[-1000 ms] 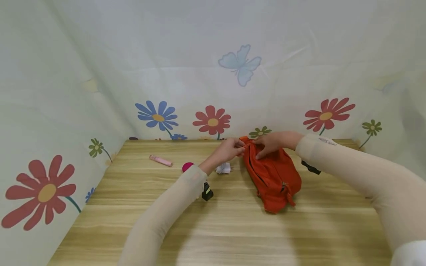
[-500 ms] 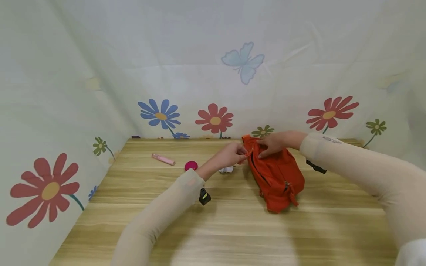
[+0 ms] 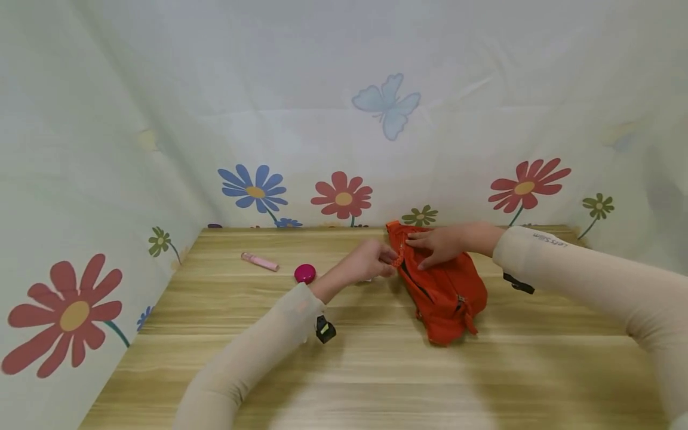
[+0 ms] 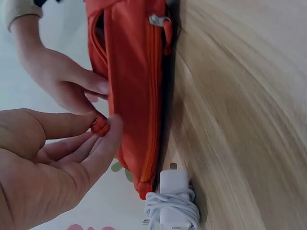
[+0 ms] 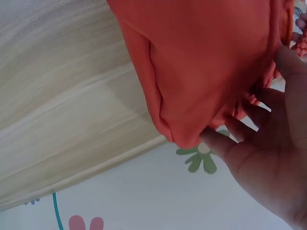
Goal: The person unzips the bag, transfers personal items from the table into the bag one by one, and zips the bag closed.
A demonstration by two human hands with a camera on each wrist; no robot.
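Note:
A red fabric bag (image 3: 448,286) lies on the wooden table, its dark zipper slit running along the left side. My left hand (image 3: 368,261) pinches a knotted red zipper pull (image 4: 100,126) between thumb and finger at the bag's far left corner. My right hand (image 3: 446,243) rests on the bag's upper part with spread fingers, its fingertips pressing the fabric in the right wrist view. A white charger (image 4: 173,184) wrapped in its cord lies beside the bag, mostly hidden by my left hand in the head view.
To the left lie a round magenta case (image 3: 305,273) and a slim pink tube (image 3: 260,261). Behind the table (image 3: 376,370) hangs a pale curtain (image 3: 301,107) printed with flowers and a butterfly. A second zipper pull (image 3: 469,313) hangs at the bag's near end.
My left hand has drawn the zipper pull a little nearer along the bag's left edge and now covers most of the charger. My right hand has shifted slightly nearer, still on the bag.

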